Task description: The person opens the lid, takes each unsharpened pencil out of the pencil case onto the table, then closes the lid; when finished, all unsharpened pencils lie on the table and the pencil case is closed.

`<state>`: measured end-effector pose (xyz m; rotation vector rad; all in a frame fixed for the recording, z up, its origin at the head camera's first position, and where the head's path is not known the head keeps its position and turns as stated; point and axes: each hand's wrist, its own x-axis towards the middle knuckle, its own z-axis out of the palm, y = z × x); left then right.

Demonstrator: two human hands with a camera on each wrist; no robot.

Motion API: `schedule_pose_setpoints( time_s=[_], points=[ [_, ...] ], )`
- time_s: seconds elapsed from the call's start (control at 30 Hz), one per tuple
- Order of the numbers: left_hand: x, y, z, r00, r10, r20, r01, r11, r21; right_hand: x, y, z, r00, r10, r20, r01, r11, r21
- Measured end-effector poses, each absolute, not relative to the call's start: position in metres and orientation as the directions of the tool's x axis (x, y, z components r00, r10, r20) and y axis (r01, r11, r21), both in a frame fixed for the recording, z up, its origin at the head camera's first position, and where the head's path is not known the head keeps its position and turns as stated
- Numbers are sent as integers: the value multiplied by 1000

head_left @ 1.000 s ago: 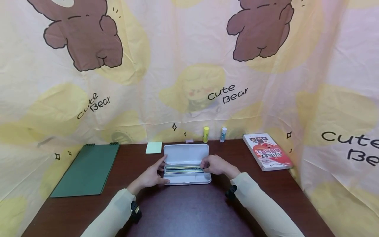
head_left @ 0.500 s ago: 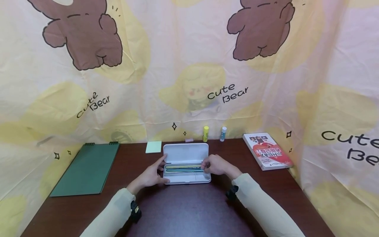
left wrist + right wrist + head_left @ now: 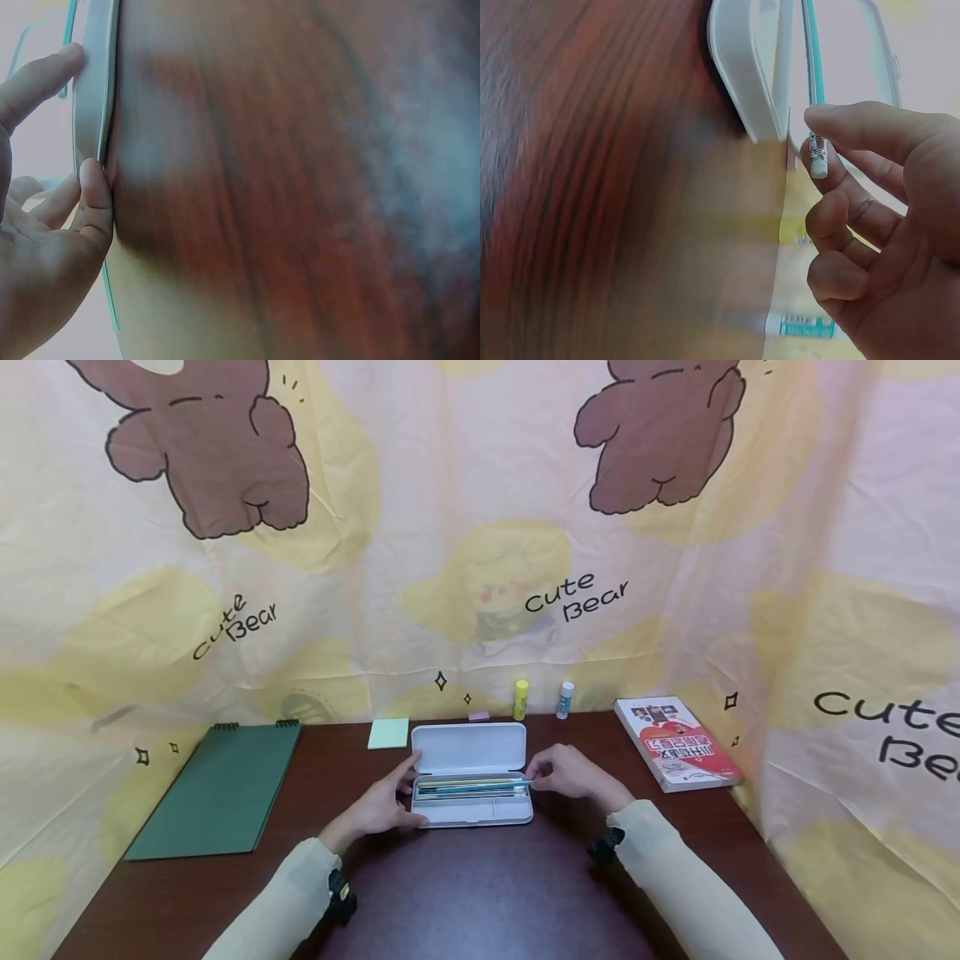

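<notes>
At frame centre the open pencil case (image 3: 471, 777) lies on the worktop (image 3: 480, 893); the left hand (image 3: 378, 806) steadies its end with straight fingers; the right hand (image 3: 573, 774) pinches a teal pencil (image 3: 480, 786) at its eraser end, fingers clamped; light, stiff, probably slippery, so best pinched near the end.

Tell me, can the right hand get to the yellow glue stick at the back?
Probably yes: the desk between the right hand and the yellow glue stick looks free, though its grip now pinches a pencil.
</notes>
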<state>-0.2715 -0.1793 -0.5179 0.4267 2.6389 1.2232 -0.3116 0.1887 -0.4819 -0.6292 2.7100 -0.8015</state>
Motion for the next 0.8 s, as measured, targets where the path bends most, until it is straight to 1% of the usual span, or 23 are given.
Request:
schedule_pose_setpoints(
  time_s=[0.1, 0.53, 0.67, 0.8],
  points=[
    [-271, -181, -518, -940, 335, -60, 168, 612, 773, -312, 199, -480, -887, -446, -120, -304, 760, -575],
    [-271, -182, -518, -937, 344, -58, 174, 604, 778, -320, 260, -473, -928, -365, -68, -268, 784, -561],
    [-271, -182, -518, -936, 348, -59, 177, 607, 774, -321, 279, -471, -938, -338, -76, -236, 785, -573],
    [-271, -182, -518, -935, 351, -53, 184, 606, 774, -321, 295, -471, -951, -291, -107, -173, 785, -596]
  ],
)
